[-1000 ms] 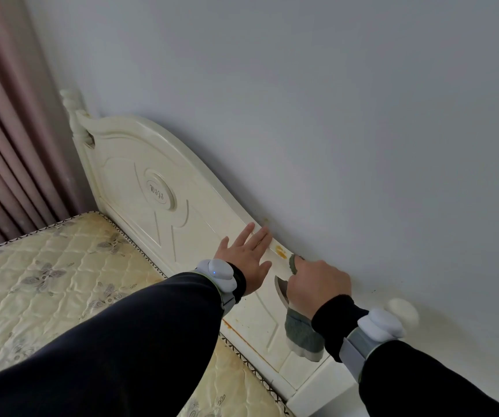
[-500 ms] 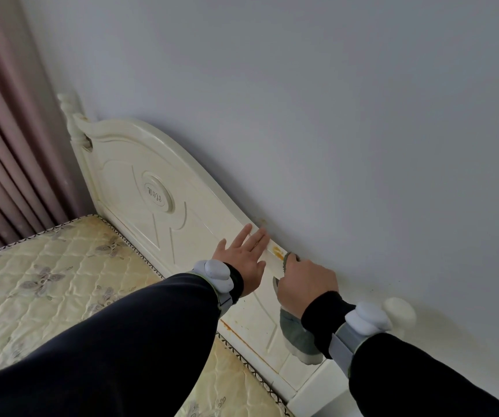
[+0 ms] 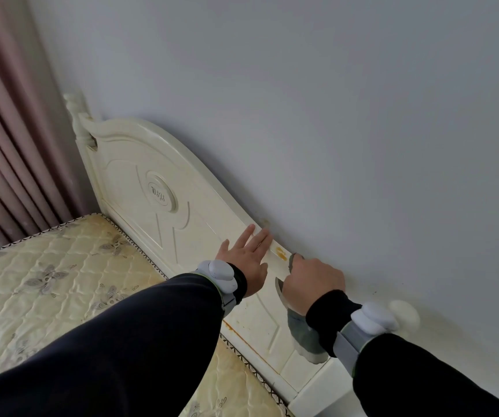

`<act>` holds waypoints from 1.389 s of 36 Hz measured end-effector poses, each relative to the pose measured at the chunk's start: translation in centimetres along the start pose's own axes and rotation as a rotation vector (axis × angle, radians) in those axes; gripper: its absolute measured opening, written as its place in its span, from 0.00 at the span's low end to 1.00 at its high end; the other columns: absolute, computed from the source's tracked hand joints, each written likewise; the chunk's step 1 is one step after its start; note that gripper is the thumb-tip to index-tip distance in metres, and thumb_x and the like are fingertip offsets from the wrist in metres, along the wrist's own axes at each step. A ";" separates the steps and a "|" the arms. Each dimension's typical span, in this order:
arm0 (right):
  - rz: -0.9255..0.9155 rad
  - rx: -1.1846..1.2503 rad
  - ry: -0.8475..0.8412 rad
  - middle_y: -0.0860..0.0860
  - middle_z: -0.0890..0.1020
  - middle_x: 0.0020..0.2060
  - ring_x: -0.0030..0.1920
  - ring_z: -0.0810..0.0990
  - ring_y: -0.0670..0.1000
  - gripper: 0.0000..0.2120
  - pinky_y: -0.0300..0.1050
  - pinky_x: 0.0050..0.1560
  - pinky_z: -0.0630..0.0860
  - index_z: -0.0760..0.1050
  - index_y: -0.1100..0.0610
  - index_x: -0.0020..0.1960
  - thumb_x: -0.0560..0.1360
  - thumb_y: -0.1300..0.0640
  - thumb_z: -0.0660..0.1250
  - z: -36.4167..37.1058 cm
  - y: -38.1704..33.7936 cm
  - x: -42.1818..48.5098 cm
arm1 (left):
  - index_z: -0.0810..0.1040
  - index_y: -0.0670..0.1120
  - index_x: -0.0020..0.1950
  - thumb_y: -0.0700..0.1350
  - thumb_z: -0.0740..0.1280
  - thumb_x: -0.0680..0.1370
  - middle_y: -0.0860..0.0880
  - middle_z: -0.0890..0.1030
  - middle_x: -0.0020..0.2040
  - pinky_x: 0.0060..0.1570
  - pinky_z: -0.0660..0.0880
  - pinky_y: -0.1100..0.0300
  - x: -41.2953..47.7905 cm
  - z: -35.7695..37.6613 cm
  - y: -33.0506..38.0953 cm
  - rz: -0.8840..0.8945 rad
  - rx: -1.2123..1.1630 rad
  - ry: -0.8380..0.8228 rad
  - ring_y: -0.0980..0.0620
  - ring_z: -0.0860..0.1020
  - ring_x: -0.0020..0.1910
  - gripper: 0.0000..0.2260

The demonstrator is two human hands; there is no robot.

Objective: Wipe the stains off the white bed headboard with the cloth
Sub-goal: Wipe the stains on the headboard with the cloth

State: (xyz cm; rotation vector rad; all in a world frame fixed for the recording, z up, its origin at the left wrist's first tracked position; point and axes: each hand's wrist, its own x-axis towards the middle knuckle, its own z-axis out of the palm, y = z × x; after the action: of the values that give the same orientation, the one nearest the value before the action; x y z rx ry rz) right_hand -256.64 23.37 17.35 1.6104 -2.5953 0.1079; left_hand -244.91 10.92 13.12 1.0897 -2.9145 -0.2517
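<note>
Behind your quilted mattress (image 3: 62, 266), the white headboard (image 3: 182, 224) stands against the grey wall (image 3: 332, 115). Your left hand (image 3: 246, 260) lies flat on the headboard's top rail with fingers straight, and just beside it your right hand (image 3: 313, 279) is curled round the grey cloth (image 3: 304, 335), whose loose end hangs over the headboard's face below your wrist. A small orange stain (image 3: 281, 253) sits on the rail between your hands, right by the cloth's upper tip.
</note>
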 end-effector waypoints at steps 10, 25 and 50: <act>-0.022 -0.003 -0.004 0.50 0.80 0.47 0.45 0.80 0.56 0.16 0.46 0.43 0.74 0.68 0.53 0.62 0.77 0.49 0.55 0.2 0.2 -0.3 | 0.40 0.57 0.82 0.52 0.49 0.83 0.62 0.37 0.81 0.78 0.48 0.39 -0.1 -0.2 0.1 0.002 -0.026 0.007 0.55 0.34 0.80 0.29; 0.015 -0.005 0.031 0.49 0.81 0.46 0.44 0.82 0.55 0.14 0.45 0.38 0.67 0.68 0.54 0.60 0.76 0.51 0.58 0.9 -1.3 0.1 | 0.38 0.57 0.82 0.41 0.54 0.76 0.62 0.35 0.80 0.78 0.47 0.38 -0.1 -0.7 0.0 0.003 -0.003 -0.063 0.55 0.32 0.79 0.38; 0.006 -0.020 0.013 0.50 0.81 0.48 0.44 0.82 0.55 0.16 0.45 0.38 0.68 0.67 0.58 0.62 0.76 0.53 0.59 1.0 -1.9 0.1 | 0.32 0.56 0.80 0.44 0.58 0.77 0.61 0.29 0.79 0.77 0.49 0.38 -0.2 -0.4 0.0 0.013 0.112 -0.061 0.53 0.29 0.78 0.41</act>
State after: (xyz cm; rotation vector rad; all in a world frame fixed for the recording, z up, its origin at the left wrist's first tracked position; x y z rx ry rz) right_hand -255.07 22.33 16.40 1.5903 -2.5834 0.0917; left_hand -244.74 10.99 13.47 1.0956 -3.0219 -0.1251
